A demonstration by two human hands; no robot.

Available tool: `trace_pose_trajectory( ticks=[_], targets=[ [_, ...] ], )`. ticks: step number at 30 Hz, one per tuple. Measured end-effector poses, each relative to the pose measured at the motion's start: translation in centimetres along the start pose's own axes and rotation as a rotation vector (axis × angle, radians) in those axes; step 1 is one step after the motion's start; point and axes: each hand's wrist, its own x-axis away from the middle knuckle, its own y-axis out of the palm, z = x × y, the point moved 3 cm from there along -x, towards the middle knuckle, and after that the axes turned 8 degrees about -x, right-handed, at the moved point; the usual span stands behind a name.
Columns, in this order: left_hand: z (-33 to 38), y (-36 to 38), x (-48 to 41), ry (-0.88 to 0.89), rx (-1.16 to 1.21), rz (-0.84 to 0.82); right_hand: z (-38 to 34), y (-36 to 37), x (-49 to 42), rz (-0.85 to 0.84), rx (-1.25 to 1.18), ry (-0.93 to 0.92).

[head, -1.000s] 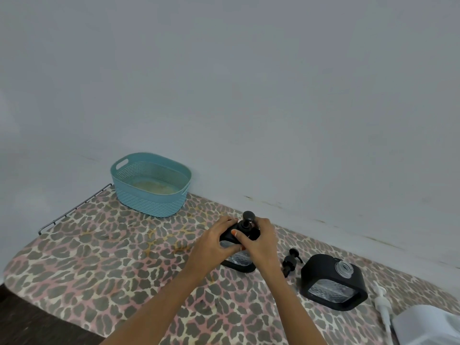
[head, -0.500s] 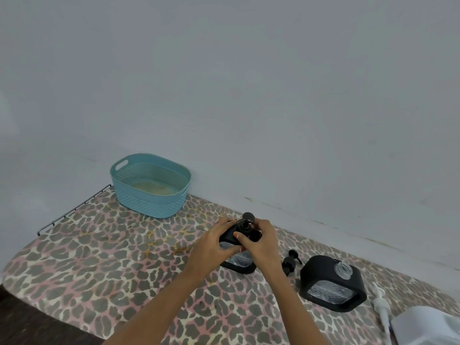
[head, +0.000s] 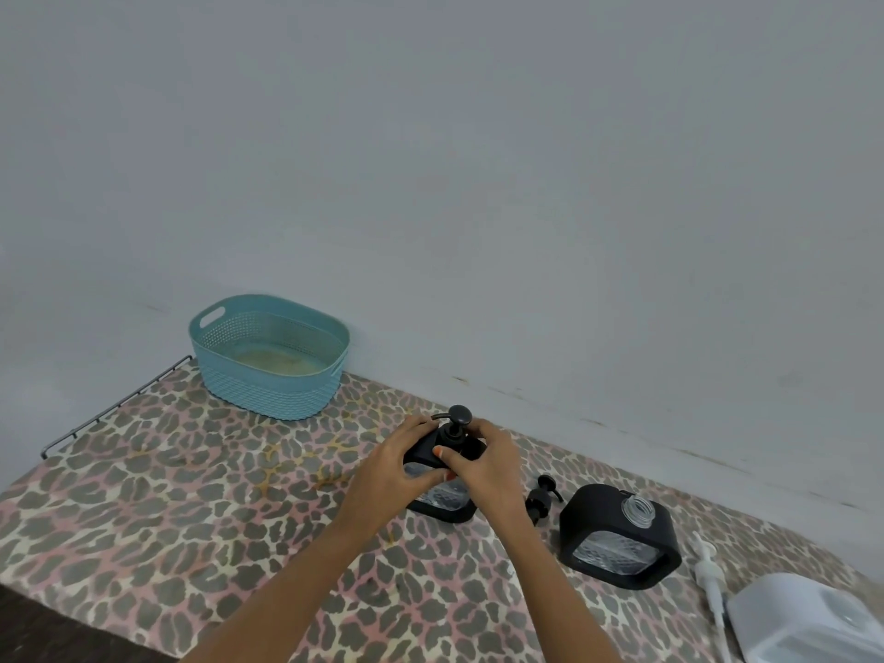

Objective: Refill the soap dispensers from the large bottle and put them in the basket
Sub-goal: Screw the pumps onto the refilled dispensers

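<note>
A black-framed soap dispenser with a clear body stands mid-table. My left hand grips its left side. My right hand pinches the collar of its black pump, which sits on the neck. A second dispenser stands to the right with its neck open, and its black pump lies on the cloth between the two. The large white bottle lies at the lower right corner, partly cut off. The teal basket stands at the back left.
A white pump with a long tube lies beside the large bottle. The leopard-print tablecloth covers the table, which meets a grey wall behind. A metal rail runs along the left edge.
My right hand has turned a little on the pump collar, and the pump spout now points left. The view has shifted slightly; the dispenser stays in place.
</note>
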Motion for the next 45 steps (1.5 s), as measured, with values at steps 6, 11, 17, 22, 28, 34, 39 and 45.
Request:
trace_pose_trajectory(
  ticks=[6,11,17,22,28,34,39,45],
  targets=[
    [0.1,0.0,0.1,0.006,0.022,0.001,-0.1,-0.2,0.3,-0.04,-0.006,-0.04],
    [0.1,0.1,0.1,0.013,0.017,0.013,-0.3,-0.2,0.3,0.047,0.003,-0.051],
    [0.3,0.0,0.2,0.006,0.007,0.038,-0.1,0.3,0.6,0.14,-0.054,-0.033],
    [0.3,0.2,0.2,0.005,-0.005,0.034,0.1,0.9,1.1,0.214,-0.072,-0.007],
    [-0.2,0.6,-0.1,-0.023,-0.052,-0.027,-0.2,0.9,1.9,0.15,-0.061,-0.01],
    [-1.0,0.1,1.1,-0.057,-0.122,0.106,0.5,-2.2,3.3,0.116,-0.082,-0.007],
    [-0.1,0.8,3.6,0.044,-0.177,0.212,1.8,-7.5,3.4,0.175,-0.024,-0.003],
    [0.3,0.9,1.9,-0.051,-0.138,0.136,3.0,-12.8,3.1,0.235,-0.005,0.038]
  ],
)
